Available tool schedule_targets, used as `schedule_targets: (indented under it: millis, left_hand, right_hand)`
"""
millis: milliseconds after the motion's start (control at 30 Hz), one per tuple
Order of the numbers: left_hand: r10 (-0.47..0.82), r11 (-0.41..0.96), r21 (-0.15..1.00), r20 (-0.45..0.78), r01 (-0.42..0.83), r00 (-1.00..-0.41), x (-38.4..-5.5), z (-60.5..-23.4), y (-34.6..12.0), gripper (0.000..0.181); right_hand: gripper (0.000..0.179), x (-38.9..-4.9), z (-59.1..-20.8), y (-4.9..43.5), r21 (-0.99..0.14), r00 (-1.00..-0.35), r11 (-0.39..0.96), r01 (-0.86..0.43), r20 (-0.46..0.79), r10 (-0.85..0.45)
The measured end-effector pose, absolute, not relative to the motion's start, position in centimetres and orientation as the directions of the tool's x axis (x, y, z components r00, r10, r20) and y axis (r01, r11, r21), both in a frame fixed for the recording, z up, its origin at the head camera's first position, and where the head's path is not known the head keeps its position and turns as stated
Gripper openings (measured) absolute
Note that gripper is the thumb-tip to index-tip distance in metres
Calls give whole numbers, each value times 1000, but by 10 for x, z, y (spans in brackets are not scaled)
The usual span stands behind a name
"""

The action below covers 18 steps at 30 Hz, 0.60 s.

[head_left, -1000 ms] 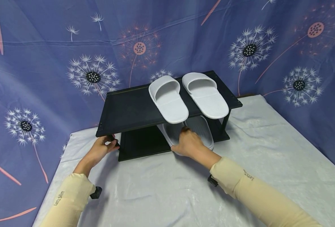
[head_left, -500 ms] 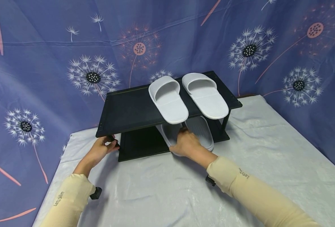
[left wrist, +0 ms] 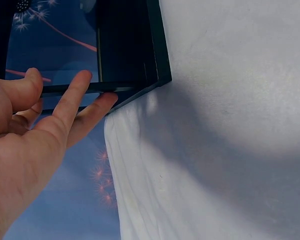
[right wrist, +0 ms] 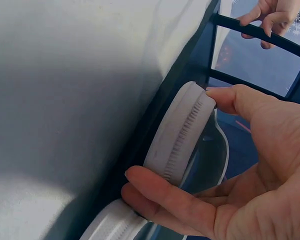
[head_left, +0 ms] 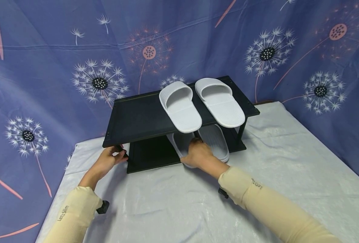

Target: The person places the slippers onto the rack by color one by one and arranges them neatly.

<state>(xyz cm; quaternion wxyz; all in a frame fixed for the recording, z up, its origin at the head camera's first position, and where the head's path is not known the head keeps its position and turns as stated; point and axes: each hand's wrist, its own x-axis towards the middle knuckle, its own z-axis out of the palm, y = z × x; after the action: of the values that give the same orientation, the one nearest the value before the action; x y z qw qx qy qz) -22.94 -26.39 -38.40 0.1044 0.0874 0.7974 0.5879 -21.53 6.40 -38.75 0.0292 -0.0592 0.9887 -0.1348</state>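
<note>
A black two-tier shoe rack point(head_left: 136, 116) stands on the cloth-covered table. My left hand point(head_left: 104, 164) pinches the rack's left front post point(left wrist: 55, 89) between thumb and fingers. At the lower shelf, my right hand point(head_left: 201, 156) grips the heel of the left slipper point(right wrist: 177, 135), thumb on one side and fingers on the other. Its mate, the right lower slipper point(head_left: 215, 141), lies beside it, partly behind my hand. The front parts of both are hidden under the top shelf. Above, two white slide slippers point(head_left: 183, 114) point(head_left: 223, 108) sit side by side, heels toward me.
The left half of the lower shelf point(head_left: 152, 153) is bare black board. A pale cloth point(head_left: 173, 206) covers the table. Behind it hangs a blue curtain point(head_left: 197, 40) with dandelion prints, close to the rack's back edge.
My right hand has shifted slightly left along the lower shelf, and the slipper in its grip has moved a little left with it. My left hand has stayed on the post.
</note>
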Motion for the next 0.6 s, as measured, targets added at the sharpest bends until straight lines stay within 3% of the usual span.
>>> schedule_targets:
  millis: [600]
  left_hand:
    - [262,297,955,-64,18,-963,-231,-386,-265,28]
  right_hand:
    - [90,-218,-397,53,-237,-987,964,-122,-74,-143]
